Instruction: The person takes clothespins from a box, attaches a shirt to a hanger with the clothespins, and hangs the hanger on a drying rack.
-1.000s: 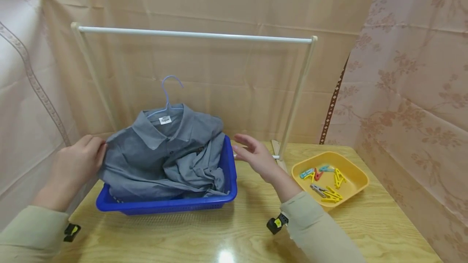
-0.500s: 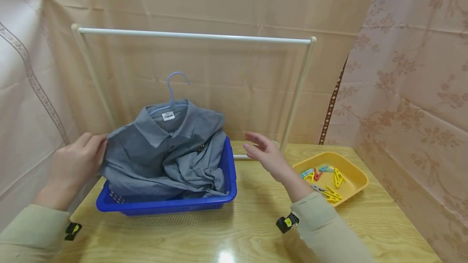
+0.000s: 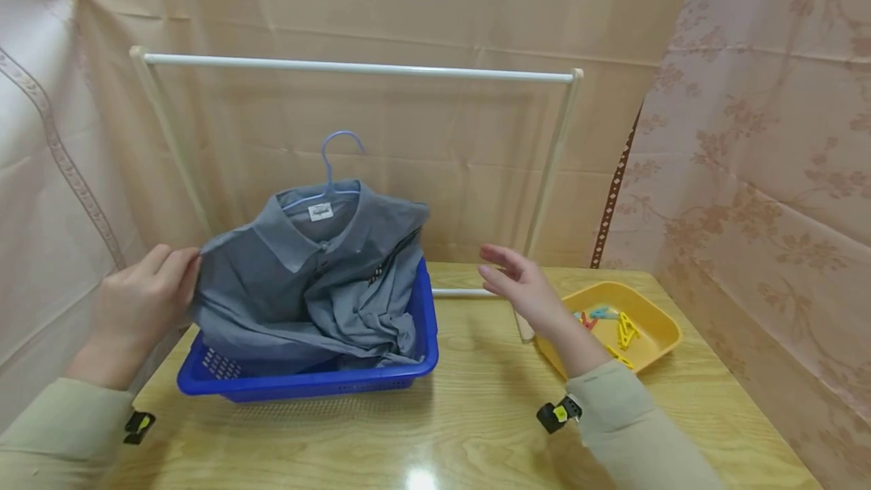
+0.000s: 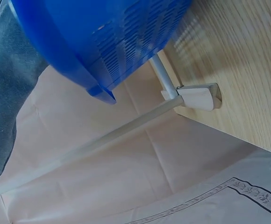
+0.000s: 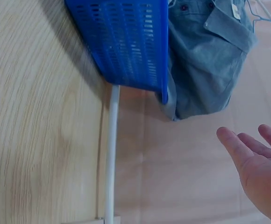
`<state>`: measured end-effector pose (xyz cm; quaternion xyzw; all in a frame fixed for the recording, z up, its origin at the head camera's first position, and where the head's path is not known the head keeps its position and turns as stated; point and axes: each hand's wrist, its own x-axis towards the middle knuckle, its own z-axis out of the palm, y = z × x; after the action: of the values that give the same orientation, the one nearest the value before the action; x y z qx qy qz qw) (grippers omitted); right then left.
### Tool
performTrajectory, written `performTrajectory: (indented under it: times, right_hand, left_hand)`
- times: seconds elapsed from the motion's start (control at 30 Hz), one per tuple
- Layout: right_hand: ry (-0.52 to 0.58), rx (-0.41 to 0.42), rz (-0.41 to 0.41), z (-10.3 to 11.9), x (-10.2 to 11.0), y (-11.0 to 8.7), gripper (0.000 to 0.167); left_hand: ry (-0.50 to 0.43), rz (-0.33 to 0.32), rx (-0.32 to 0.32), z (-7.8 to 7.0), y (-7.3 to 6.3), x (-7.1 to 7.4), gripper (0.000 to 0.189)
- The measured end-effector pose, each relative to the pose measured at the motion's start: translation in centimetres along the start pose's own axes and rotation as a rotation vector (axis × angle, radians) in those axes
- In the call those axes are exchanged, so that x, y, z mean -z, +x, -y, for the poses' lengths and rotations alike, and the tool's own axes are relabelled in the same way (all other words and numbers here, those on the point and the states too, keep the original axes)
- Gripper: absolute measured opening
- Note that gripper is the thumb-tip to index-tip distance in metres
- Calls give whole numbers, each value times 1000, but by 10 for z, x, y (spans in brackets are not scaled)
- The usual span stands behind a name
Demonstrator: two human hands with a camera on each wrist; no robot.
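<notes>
A grey collared shirt (image 3: 272, 293) lies bunched in a blue plastic basket (image 3: 309, 384), its collar raised at the back. Inside the collar sits a light-blue clothes hanger (image 3: 330, 172), its hook pointing up. My left hand (image 3: 146, 297) pinches the shirt at its left shoulder, beside the basket's left end; in the left wrist view only bits of fingers show at the edge, by the cloth (image 4: 7, 93). To the right of the basket my right hand (image 3: 527, 289) hovers with fingers apart, holding nothing. The right wrist view shows that palm (image 5: 261, 172) away from the shirt.
A drying rack with a white top bar (image 3: 361, 66) stands behind the basket, its wooden foot (image 4: 198, 95) on the table (image 3: 476, 429). At the right is a yellow tray (image 3: 660, 331) holding several clothespins (image 3: 626, 330), partly covered by my right forearm. Cloth curtains surround the table.
My right hand has moved right, away from the basket and over toward the yellow tray. The hanger and collar have risen and shifted slightly right. My left hand keeps its pinch on the shirt.
</notes>
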<state>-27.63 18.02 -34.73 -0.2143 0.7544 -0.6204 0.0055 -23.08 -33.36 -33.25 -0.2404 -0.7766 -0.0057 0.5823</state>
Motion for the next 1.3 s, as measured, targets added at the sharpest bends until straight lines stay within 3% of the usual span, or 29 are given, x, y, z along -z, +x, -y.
performTrajectory:
  times: [0.33,0.73,1.17,1.3]
  right_hand:
    - [-33,2,-7,-2,24,-12,58]
    - [-136,-17,-34,7,53,-27,61]
    - [-188,-8,-82,3,89,-40,59]
    - [-212,-11,-99,3,99,-45,59]
  left_hand:
    - [-22,-42,-33,-6,5,-1,35]
    - [-60,-27,-49,-15,11,3,36]
    - [-91,-119,-70,-26,19,-3,34]
    - [-89,-114,-77,-29,21,-5,33]
